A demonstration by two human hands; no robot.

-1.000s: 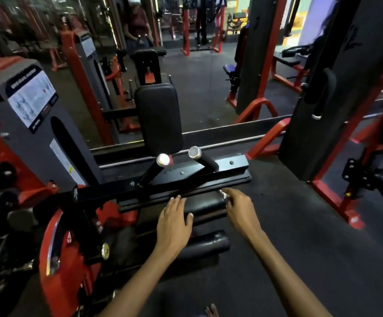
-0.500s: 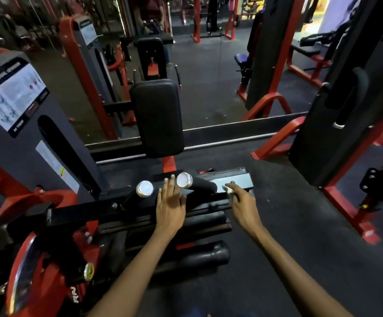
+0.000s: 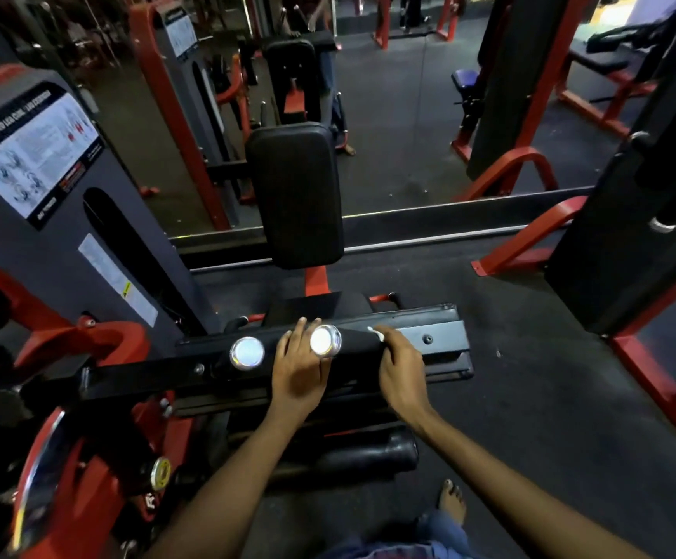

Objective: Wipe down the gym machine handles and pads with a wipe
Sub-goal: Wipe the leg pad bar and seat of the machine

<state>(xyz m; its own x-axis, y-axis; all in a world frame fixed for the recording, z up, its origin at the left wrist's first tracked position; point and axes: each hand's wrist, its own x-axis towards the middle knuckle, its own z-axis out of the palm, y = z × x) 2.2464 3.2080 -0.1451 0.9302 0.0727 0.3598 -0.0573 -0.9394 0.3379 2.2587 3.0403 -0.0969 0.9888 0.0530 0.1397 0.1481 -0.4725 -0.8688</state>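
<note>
The right handle (image 3: 352, 342) of the leg machine is steadied by the left hand (image 3: 298, 371), laid against it with fingers straight, so the wipe (image 3: 375, 332) can be rubbed along it. The wipe is pinched under the right hand (image 3: 402, 369), at its fingertips, touching the handle's far side.

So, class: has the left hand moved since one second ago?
Yes. The left hand moved forward from the lower pad up to the right chrome-capped handle.
</note>
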